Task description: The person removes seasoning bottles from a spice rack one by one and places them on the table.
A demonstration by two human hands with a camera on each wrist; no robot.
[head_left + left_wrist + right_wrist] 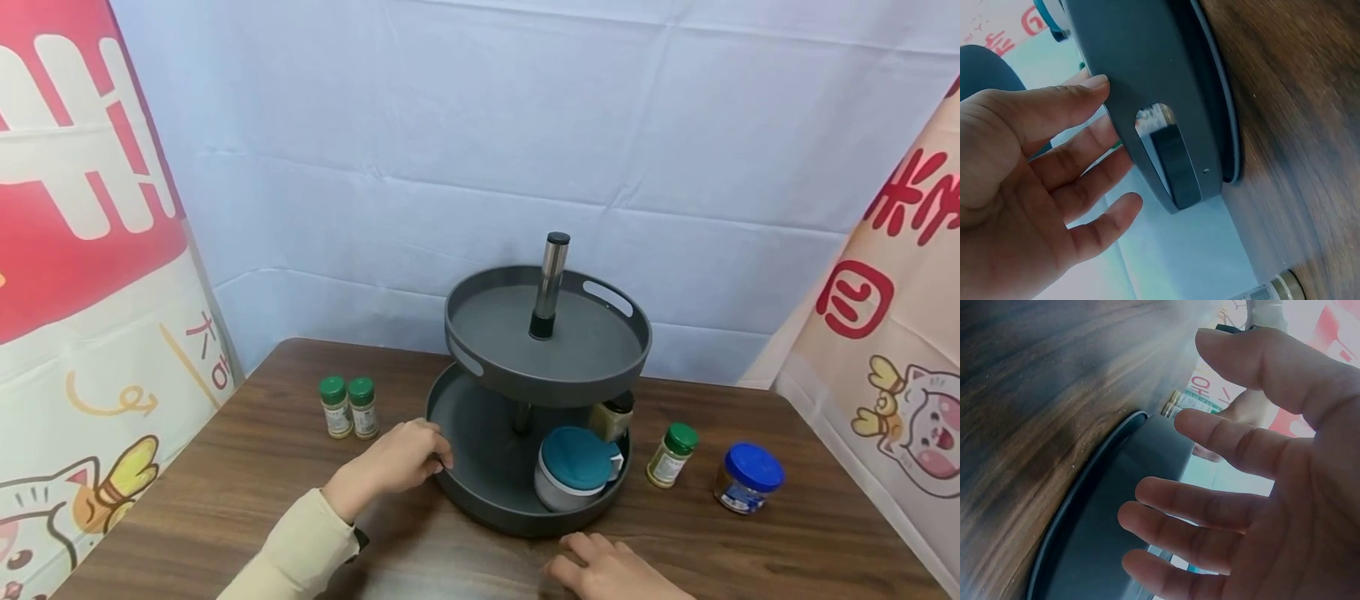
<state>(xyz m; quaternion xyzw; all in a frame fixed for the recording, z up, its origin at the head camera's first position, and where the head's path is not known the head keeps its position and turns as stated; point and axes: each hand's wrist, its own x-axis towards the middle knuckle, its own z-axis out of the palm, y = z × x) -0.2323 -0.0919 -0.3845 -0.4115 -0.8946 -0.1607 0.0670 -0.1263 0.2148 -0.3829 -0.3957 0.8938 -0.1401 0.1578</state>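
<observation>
A pale cloth (450,125) fills the top of my head view, and below it a brown table (247,492) spreads across the bottom of the frame. The stand (551,390), right of centre on the wood, is what I am watching. Its long axis is the post (550,287), upright through both tiers and leaning slightly right towards the top of the frame. From my left hand (397,454) the stand lies to the right; from my right hand (611,571), at the bottom edge, it lies above and slightly left. The left is nearer: its thumb and fingers pinch the rim of the lower tray (517,523). The right grasps nothing, its fingers loosely extended beside the tray's front wall; I cannot tell whether they touch it. Inside that tray, on its right side, sit a teal-lidded tub (577,460) and a dark-capped jar (609,422). Two green-capped shakers (336,410) stand to the left of the stand; a third shaker (667,462) and a blue-lidded pot (748,481) stand to its right.
</observation>
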